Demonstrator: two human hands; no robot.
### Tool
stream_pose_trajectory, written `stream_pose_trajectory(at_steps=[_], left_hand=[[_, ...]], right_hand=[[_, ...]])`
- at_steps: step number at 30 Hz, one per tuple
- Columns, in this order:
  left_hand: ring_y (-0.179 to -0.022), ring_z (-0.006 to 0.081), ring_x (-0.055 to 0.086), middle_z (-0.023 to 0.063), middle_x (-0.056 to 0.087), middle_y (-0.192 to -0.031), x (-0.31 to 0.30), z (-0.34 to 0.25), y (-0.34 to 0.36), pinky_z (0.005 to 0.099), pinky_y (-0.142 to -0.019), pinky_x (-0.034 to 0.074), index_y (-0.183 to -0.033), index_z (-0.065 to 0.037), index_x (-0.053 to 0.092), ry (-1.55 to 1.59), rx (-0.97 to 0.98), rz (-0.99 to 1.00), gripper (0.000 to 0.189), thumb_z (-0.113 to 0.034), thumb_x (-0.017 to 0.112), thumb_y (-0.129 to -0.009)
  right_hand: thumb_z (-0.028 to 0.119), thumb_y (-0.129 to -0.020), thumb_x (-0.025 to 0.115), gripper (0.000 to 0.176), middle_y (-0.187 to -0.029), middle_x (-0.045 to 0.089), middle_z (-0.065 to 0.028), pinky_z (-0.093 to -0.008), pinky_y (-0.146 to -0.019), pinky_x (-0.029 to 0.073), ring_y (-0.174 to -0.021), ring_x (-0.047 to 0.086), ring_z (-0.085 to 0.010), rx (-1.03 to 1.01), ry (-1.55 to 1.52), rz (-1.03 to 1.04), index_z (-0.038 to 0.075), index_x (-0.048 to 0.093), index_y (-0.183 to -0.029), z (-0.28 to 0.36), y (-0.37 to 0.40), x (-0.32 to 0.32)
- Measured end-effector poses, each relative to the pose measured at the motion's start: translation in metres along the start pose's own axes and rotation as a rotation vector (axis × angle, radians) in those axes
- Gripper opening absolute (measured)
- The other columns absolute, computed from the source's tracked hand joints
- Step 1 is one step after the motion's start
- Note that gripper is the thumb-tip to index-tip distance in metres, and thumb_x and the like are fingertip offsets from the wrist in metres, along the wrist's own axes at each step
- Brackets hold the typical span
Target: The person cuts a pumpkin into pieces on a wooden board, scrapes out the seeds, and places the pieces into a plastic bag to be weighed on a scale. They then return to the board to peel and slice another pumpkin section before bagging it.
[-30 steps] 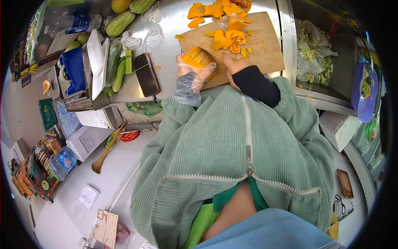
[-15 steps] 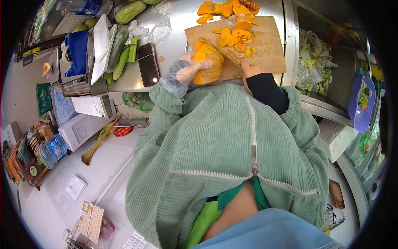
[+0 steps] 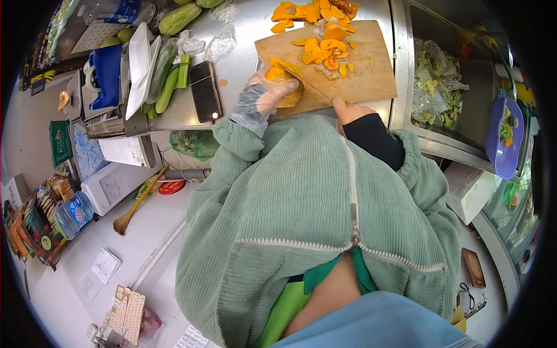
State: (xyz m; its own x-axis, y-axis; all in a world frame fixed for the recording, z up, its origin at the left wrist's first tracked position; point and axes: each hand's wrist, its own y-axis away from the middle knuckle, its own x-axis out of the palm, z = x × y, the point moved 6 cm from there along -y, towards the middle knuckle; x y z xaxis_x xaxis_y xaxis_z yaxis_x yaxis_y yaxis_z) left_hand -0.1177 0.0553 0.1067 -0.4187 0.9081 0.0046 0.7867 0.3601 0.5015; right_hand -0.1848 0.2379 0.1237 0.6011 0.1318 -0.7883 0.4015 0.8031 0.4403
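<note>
Peels (image 3: 325, 53) litter the cutting board (image 3: 374, 81) beyond fruit (image 3: 289, 97) in left hand (image 3: 267, 93).

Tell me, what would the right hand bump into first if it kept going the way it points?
Probably the round orange fruit gripped by the gloved left hand; the right hand aims its thin knife there, though depth is unclear.

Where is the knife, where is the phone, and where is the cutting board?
knife (image 3: 313, 89): head view, middle of the blade.
phone (image 3: 205, 91): head view, middle of its dark screen.
cutting board (image 3: 371, 75): head view, bare wood near its right side.
</note>
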Motion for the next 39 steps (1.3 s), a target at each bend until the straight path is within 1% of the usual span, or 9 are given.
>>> stream_pose_trajectory(at_steps=[4,6,18,20,22,25,31,33,39], left_hand=[[-0.09,0.0148,0.059,0.0105,0.06,-0.105,0.006,-0.004,-0.003,0.0243,-0.081,0.048,-0.119,0.003,0.045,-0.044,-0.063,0.046,0.058,-0.01,0.075,-0.072],[-0.084,0.0126,0.059,0.0073,0.064,-0.096,0.005,-0.002,-0.009,0.0263,-0.076,0.047,-0.108,0.001,0.057,-0.182,0.059,0.017,0.043,-0.021,0.072,-0.075],[-0.08,0.0141,0.059,0.008,0.065,-0.093,0.009,-0.012,-0.005,0.0266,-0.075,0.047,-0.105,0.001,0.058,-0.232,0.055,-0.007,0.039,-0.02,0.07,-0.074],[-0.081,0.0139,0.059,0.0079,0.064,-0.093,0.003,-0.006,-0.007,0.0263,-0.075,0.047,-0.106,0.001,0.058,-0.247,0.005,-0.011,0.04,-0.019,0.071,-0.074],[-0.081,0.0136,0.059,0.0077,0.064,-0.093,0.0,-0.001,-0.007,0.026,-0.075,0.047,-0.106,0.002,0.057,-0.257,-0.046,-0.016,0.04,-0.018,0.071,-0.074],[-0.082,0.0136,0.058,0.0072,0.063,-0.094,0.001,0.0,-0.004,0.0257,-0.076,0.047,-0.108,0.002,0.056,-0.162,-0.024,-0.023,0.041,-0.015,0.071,-0.074],[-0.085,0.0145,0.058,0.0073,0.063,-0.097,0.005,-0.005,-0.005,0.0262,-0.078,0.047,-0.112,0.002,0.053,-0.058,0.074,0.033,0.043,-0.013,0.07,-0.075],[-0.092,0.0149,0.058,0.0093,0.059,-0.107,0.004,0.0,-0.009,0.0251,-0.084,0.048,-0.124,0.002,0.041,-0.09,0.003,0.069,0.063,-0.01,0.074,-0.072],[-0.091,0.0155,0.059,0.0101,0.06,-0.106,0.008,-0.013,-0.002,0.0252,-0.083,0.048,-0.124,0.002,0.041,-0.135,-0.015,0.069,0.063,-0.013,0.074,-0.072]], right_hand=[[0.01,-0.081,0.046,0.019,-0.075,0.061,-0.0223,-0.047,-0.06,0.049,-0.073,0.062,-0.0394,0.036,-0.013,0.08,0.005,0.039,-0.098,0.008,-0.013,0.0],[0.01,-0.083,0.044,0.017,-0.077,0.061,-0.0228,-0.0467,-0.062,0.049,-0.076,0.062,-0.0393,0.065,-0.007,0.123,0.005,0.039,-0.098,0.009,-0.021,0.001],[0.01,-0.085,0.042,0.021,-0.089,0.061,-0.0252,-0.0437,-0.071,0.049,-0.085,0.061,-0.0389,0.053,-0.1,0.111,0.001,0.045,-0.104,0.016,-0.073,0.001],[0.011,-0.085,0.044,0.03,-0.083,0.06,-0.025,-0.0454,-0.071,0.047,-0.081,0.059,-0.0411,-0.281,-0.488,-0.324,-0.002,0.044,-0.112,0.007,-0.064,-0.014],[0.012,-0.086,0.043,0.024,-0.085,0.059,-0.0266,-0.045,-0.073,0.046,-0.082,0.057,-0.042,-0.307,-0.584,-0.327,-0.004,0.046,-0.103,0.003,-0.052,-0.019],[0.007,-0.081,0.045,0.02,-0.076,0.059,-0.025,-0.0471,-0.064,0.047,-0.076,0.06,-0.0415,0.001,-0.222,-0.051,0.002,0.045,-0.1,-0.001,-0.044,0.001],[0.01,-0.083,0.043,0.021,-0.079,0.061,-0.0237,-0.0474,-0.064,0.048,-0.076,0.061,-0.0396,0.045,-0.05,0.157,0.005,0.041,-0.103,0.008,-0.03,-0.01],[0.01,-0.085,0.042,0.019,-0.082,0.061,-0.0237,-0.0467,-0.065,0.049,-0.079,0.062,-0.039,0.032,-0.035,0.137,0.005,0.041,-0.103,0.014,-0.035,-0.01],[0.013,-0.089,0.037,0.019,-0.093,0.062,-0.0243,-0.0448,-0.071,0.05,-0.09,0.062,-0.0367,0.13,-0.084,0.128,0.004,0.042,-0.104,0.034,-0.064,-0.001]])
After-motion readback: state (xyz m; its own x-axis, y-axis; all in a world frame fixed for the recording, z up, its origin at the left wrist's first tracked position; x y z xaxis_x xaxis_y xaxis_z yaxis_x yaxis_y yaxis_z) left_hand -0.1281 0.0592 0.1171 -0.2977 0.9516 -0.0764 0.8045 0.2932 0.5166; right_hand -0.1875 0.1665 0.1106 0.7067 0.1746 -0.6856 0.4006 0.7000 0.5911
